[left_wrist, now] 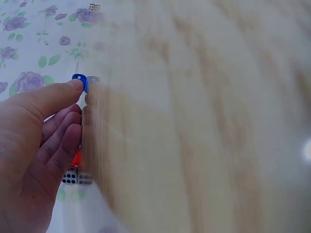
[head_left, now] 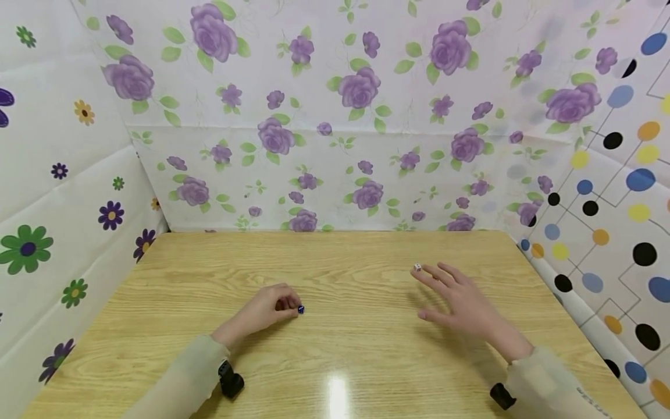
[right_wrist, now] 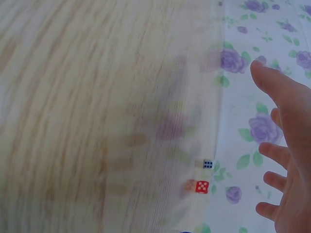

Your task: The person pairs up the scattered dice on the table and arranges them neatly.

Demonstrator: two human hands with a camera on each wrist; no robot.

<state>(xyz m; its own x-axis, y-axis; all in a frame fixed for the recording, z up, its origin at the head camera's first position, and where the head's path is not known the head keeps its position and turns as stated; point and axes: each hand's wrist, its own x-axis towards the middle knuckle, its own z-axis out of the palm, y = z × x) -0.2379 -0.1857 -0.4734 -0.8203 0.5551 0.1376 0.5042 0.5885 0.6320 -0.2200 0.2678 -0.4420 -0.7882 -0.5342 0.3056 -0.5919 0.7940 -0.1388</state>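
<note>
The left hand (head_left: 268,307) is pinching the blue die (head_left: 300,309), left of the middle of the table (head_left: 356,337); if they are touching, I cannot tell. The right hand (head_left: 462,304) is hanging with fingers wide apart. The white die (head_left: 417,267) is lying just beside its fingertip; the red die (right_wrist: 202,187) is showing from the right wrist.

A screened-off booth, whether in a home or a lab I cannot tell: a glossy, pale wood-grain tabletop (head_left: 340,279) bounded by a white purple-rose sheet (head_left: 358,87) behind, a white daisy-print sheet (head_left: 26,250) left and a white sheet with multicoloured dots (head_left: 644,254) right
</note>
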